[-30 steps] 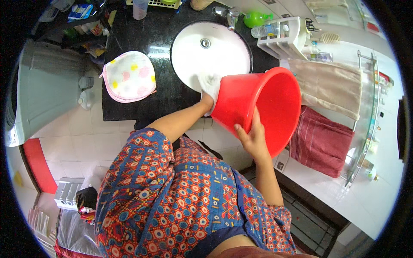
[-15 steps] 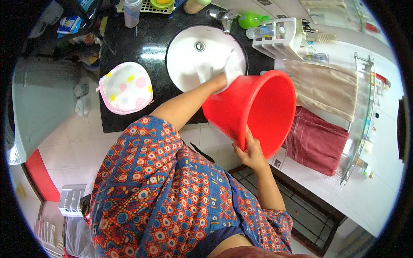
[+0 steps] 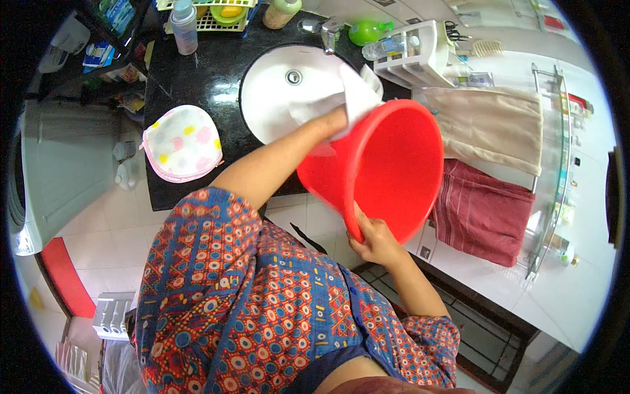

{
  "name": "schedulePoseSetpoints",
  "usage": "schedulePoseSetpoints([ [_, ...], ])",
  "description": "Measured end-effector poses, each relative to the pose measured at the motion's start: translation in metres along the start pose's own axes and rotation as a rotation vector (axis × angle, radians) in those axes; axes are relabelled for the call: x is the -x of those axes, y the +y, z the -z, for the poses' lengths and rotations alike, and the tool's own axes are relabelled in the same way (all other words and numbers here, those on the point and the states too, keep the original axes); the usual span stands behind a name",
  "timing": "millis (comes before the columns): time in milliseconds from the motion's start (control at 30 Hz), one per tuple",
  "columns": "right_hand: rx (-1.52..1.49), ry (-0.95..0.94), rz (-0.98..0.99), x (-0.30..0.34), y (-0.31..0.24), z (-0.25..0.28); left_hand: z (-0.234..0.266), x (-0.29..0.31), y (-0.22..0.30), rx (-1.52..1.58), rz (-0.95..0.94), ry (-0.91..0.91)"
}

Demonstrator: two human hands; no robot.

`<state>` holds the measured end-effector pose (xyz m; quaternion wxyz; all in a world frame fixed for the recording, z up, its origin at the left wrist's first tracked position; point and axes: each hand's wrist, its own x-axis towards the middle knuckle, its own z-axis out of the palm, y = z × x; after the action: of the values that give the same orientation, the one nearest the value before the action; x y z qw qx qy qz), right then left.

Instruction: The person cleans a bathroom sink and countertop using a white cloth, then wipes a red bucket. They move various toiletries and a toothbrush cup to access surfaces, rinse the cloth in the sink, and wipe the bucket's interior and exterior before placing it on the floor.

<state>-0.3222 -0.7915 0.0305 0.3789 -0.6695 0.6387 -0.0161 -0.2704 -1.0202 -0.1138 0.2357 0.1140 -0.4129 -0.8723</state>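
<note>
A red plastic bucket point(image 3: 401, 172) is tilted on its side in front of the sink, its mouth facing right and toward me. My right hand point(image 3: 375, 238) grips the near lower part of its rim, thumb over the edge. Against the bucket's outer wall, my left hand point(image 3: 333, 123) holds a white cloth point(image 3: 357, 95), which covers most of its fingers. Part of the cloth hangs over the white round basin point(image 3: 269, 98). The bucket's base and far side are hidden.
A dotted zip pouch point(image 3: 184, 143) lies on the black counter point(image 3: 197, 85) at left. Behind the basin are a tap point(image 3: 329, 36) and a green bottle point(image 3: 369, 31). A white organiser point(image 3: 417, 56) stands right of it. Beige point(image 3: 489, 128) and maroon towels point(image 3: 482, 213) hang at right.
The left hand and cloth have shifted slightly along the bucket's outer wall, and the cloth now bunches higher near the rim. The right hand keeps its hold; the whole view has shifted a little.
</note>
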Motion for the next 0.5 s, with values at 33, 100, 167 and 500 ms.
schedulePoseSetpoints([
  [33,0.006,-0.024,-0.002,0.001,0.0,0.002,0.014,-0.018,-0.034,0.182,0.152,-0.051],
  [100,0.032,-0.027,0.009,0.011,0.008,0.003,0.02,-0.018,-0.062,0.228,0.292,0.012],
  [167,0.095,-0.043,0.072,0.016,0.014,0.008,0.047,-0.016,-0.108,0.22,0.193,0.074],
  [500,0.116,0.13,0.068,0.036,0.002,0.041,-0.056,0.079,-0.024,0.428,-0.284,0.289],
])
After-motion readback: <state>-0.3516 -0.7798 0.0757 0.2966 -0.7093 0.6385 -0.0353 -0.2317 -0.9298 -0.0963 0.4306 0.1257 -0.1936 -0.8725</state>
